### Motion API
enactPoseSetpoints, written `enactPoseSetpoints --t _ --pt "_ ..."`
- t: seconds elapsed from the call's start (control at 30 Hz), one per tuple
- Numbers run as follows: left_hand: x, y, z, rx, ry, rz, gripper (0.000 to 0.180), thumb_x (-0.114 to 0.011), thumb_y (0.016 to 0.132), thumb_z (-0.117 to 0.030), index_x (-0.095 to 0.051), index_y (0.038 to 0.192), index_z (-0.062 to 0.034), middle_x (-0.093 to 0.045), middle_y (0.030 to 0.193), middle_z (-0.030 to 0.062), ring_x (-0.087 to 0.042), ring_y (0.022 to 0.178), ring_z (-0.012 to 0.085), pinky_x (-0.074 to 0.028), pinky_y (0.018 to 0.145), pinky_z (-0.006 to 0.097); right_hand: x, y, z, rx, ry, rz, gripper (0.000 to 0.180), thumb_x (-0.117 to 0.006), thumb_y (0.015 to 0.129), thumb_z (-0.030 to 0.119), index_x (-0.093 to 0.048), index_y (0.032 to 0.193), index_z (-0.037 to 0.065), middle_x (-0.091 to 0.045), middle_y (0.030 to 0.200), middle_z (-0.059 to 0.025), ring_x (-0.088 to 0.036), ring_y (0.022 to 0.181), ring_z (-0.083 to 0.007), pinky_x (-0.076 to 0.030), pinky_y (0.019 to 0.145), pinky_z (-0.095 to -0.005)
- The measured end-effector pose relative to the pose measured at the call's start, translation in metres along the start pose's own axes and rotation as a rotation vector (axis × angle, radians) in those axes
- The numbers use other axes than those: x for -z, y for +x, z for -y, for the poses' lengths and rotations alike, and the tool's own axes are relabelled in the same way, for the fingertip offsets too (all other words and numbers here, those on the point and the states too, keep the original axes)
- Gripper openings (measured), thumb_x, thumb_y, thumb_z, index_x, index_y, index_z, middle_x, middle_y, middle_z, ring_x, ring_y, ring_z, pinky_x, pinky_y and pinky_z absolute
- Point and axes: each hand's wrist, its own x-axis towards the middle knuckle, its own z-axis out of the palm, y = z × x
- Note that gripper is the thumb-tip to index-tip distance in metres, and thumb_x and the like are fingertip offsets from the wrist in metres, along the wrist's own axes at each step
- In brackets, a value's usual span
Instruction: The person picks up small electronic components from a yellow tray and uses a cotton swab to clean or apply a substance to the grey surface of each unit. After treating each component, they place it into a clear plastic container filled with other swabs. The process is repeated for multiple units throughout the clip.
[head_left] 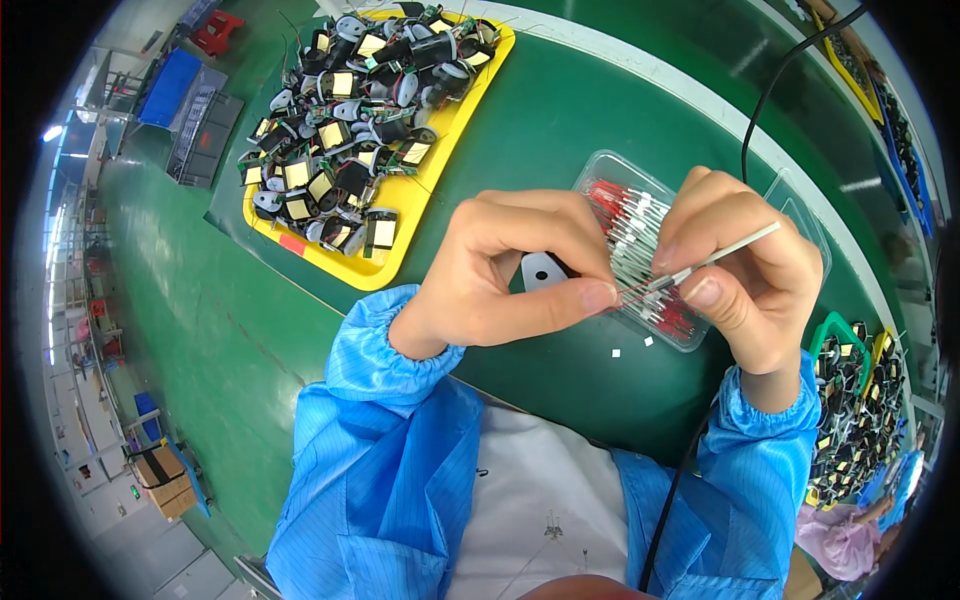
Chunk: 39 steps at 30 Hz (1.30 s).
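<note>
My left hand [525, 265] is closed, thumb and forefinger pinching the ends of thin reddish wires [633, 295]. Close to its fingertips, my right hand [745, 265] grips a slim pale stick [742, 243] with a dark grey end, between thumb and fingers. The stick slants up to the right, and its dark end meets the wires; whether they are joined I cannot tell. Below both hands stands a clear plastic box [603, 160] of red and white wire leads [632, 232]. A part with a light grey, black-holed end [541, 271] lies partly hidden behind my left hand.
A yellow tray [425, 205] heaped with black-and-grey wired parts stands at the far left of the green table [545, 105]. Two small white squares [616, 353] lie near the box. A black cable [757, 105] hangs at the right. More filled trays [850, 400] and a person in pink [840, 540] are farther right.
</note>
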Motion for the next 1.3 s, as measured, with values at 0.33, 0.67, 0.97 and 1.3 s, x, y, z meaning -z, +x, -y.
enactPoseSetpoints --t 0.33,0.67,0.97,1.3 --pt "0.006 -0.001 0.004 -0.072 0.142 0.0 0.006 -0.067 0.075 -0.003 -0.065 0.078 0.0016 -0.061 0.077 0.0099 -0.055 0.072 0.0193 -0.043 0.067 0.032 0.006 0.001 0.003 -0.014 0.049 -0.091 0.026 -0.061 0.089 0.027 -0.057 0.085 0.002 -0.054 0.075 -0.008 -0.046 0.066 -0.0147 -0.034 0.056 -0.0259" --pt "-0.001 -0.001 0.018 -0.209 0.117 -0.047 0.041 -0.077 0.074 -0.012 -0.051 0.104 -0.001 -0.056 0.1 0.0148 -0.057 0.093 0.0241 -0.047 0.089 0.041 0.007 -0.002 0.004 0.098 -0.165 -0.128 0.025 -0.059 0.091 0.027 -0.055 0.09 0.002 -0.057 0.079 -0.0113 -0.048 0.07 -0.0158 -0.037 0.059 -0.0255" --pt "0.003 0.002 0.021 -0.33 0.256 -0.044 0.05 -0.084 0.067 -0.019 -0.053 0.103 -0.0035 -0.059 0.097 0.0137 -0.059 0.091 0.0253 -0.048 0.086 0.043 0.007 -0.002 0.002 0.109 -0.183 -0.079 0.022 -0.06 0.09 0.022 -0.055 0.09 0.001 -0.058 0.08 -0.0121 -0.051 0.072 -0.0178 -0.039 0.063 -0.0293" --pt "0.004 0.002 0.02 -0.342 0.303 -0.04 0.049 -0.084 0.067 -0.02 -0.054 0.101 -0.0034 -0.06 0.097 0.0142 -0.058 0.092 0.0256 -0.048 0.087 0.042 0.006 0.0 0.007 0.311 -0.419 -0.019 0.019 -0.06 0.089 0.019 -0.055 0.09 0.0 -0.059 0.081 -0.0126 -0.055 0.07 -0.0211 -0.039 0.062 -0.0314"
